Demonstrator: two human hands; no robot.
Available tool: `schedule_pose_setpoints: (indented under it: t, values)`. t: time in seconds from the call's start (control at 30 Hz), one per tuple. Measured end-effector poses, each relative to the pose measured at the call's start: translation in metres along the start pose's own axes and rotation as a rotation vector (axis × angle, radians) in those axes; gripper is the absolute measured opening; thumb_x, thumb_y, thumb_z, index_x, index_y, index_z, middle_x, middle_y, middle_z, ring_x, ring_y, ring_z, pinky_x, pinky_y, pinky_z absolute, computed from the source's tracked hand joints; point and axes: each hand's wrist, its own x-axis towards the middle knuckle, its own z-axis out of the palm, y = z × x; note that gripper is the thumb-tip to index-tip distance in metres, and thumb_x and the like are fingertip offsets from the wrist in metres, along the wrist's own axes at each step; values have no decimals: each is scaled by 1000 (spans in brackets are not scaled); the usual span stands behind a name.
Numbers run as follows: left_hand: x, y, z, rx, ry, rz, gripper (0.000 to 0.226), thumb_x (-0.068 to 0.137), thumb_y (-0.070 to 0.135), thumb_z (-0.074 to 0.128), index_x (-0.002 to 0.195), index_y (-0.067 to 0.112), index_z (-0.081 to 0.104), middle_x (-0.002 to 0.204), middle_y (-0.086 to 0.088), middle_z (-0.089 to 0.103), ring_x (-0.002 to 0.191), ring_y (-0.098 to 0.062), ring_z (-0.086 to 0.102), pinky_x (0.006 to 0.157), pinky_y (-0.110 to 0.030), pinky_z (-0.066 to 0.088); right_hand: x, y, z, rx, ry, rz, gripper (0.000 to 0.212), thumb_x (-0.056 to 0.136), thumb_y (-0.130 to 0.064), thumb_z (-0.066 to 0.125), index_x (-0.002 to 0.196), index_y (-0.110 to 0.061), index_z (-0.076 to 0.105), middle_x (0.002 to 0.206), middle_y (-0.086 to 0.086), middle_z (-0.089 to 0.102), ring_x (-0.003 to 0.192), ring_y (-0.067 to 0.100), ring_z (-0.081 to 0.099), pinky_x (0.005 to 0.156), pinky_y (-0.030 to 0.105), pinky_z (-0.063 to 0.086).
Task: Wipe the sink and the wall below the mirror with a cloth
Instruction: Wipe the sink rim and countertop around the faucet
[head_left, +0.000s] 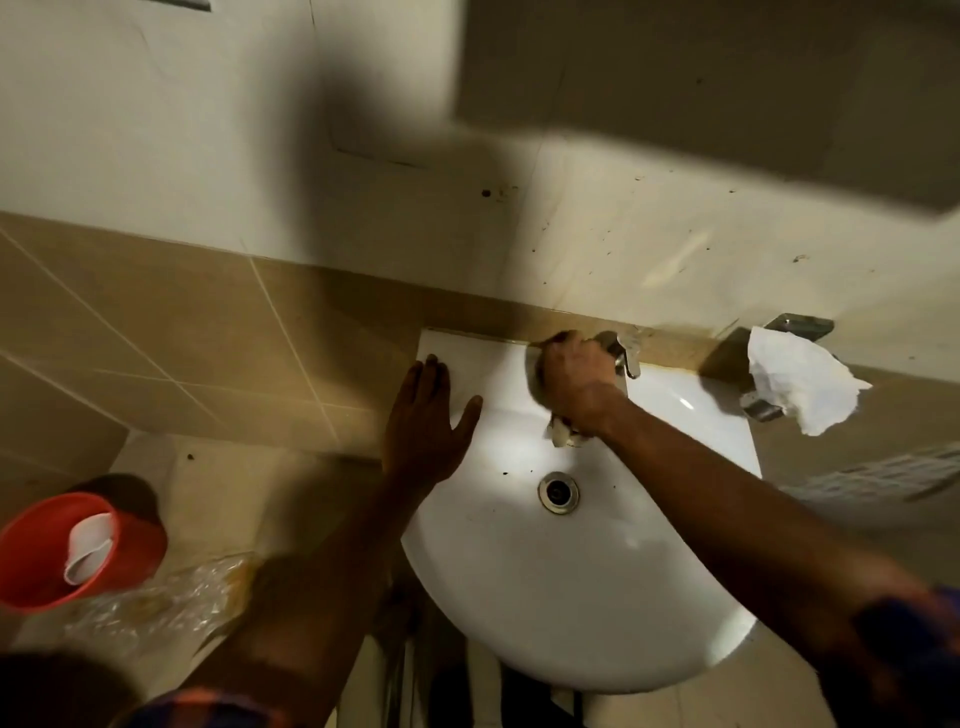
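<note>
A red bucket (78, 551) sits on the floor at the far left; right of it the left hand (423, 415) lies flat with straight fingers on the left rim of the sink (519, 597), holding nothing. Further right, the right hand (574, 384) is curled round a crumpled cloth (561, 434) at the back of the sink, hard against the tap (623, 353), under the spotted wall (597, 244). Rubbing so close, the cloth could snag the tap or knock its lever and run water, and a wide sweep right might drag down the loose paper (800, 384) hanging from its holder.
</note>
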Motion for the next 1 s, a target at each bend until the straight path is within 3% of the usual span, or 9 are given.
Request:
schedule_pose_setpoints:
  t: [0.2, 0.33, 0.53, 0.63, 0.7, 0.8, 0.87, 1.0]
  values:
    - [1, 1, 0, 0, 5, 1, 84, 94, 69, 17, 157, 13, 22, 165, -4, 19, 153, -23, 9, 120, -36, 14, 23, -9, 25, 4, -4, 81, 31, 97, -34, 38, 106, -12, 57, 96, 10, 69, 85, 30, 66, 72, 37, 45]
    - [2, -3, 3, 18, 12, 8, 82, 96, 68, 21, 156, 12, 24, 165, -5, 21, 153, -24, 11, 122, -39, 19, -4, -9, 21, -42, -47, -33, 33, 95, -37, 47, 114, -11, 55, 101, 8, 69, 90, 29, 66, 78, 36, 51]
    - [2, -2, 3, 20, 16, 13, 87, 93, 69, 16, 156, 9, 25, 164, -7, 22, 153, -26, 12, 122, -41, 23, -65, -16, -1, 124, -58, -207, 24, 90, -29, 59, 111, -17, 60, 106, 6, 67, 95, 26, 65, 67, 31, 38]
    - [1, -1, 2, 17, 8, 10, 87, 93, 70, 16, 156, 11, 24, 164, -7, 21, 153, -26, 12, 122, -42, 23, -44, -11, -12, 95, 7, -150, 14, 92, -28, 57, 100, -19, 64, 97, 4, 70, 87, 26, 67, 67, 33, 43]
    - [0, -1, 2, 12, 11, 12, 86, 93, 69, 16, 156, 11, 24, 165, -6, 21, 153, -25, 11, 122, -42, 21, -16, -4, -9, -27, 0, -76, 20, 97, -32, 50, 97, -18, 65, 89, 3, 69, 85, 26, 67, 78, 40, 45]
    - [0, 0, 1, -1, 8, 13, 84, 94, 68, 19, 157, 12, 22, 165, -5, 19, 153, -24, 9, 123, -42, 21, 11, 2, 10, -172, -42, -12, 23, 96, -29, 43, 99, -16, 62, 88, 6, 69, 84, 30, 64, 77, 47, 36]
    - [1, 1, 1, -3, 23, 14, 84, 94, 67, 20, 157, 12, 23, 165, -5, 19, 153, -24, 10, 122, -41, 21, 22, -1, 24, -187, -36, -1, 22, 96, -28, 38, 102, -15, 55, 90, 7, 70, 85, 30, 64, 73, 46, 29]
    - [0, -1, 1, -3, 16, 18, 83, 95, 66, 21, 156, 11, 23, 165, -6, 20, 153, -24, 10, 122, -42, 21, 31, 2, 33, -109, -22, 37, 20, 94, -30, 37, 94, -17, 51, 82, 3, 69, 77, 26, 63, 86, 46, 35]
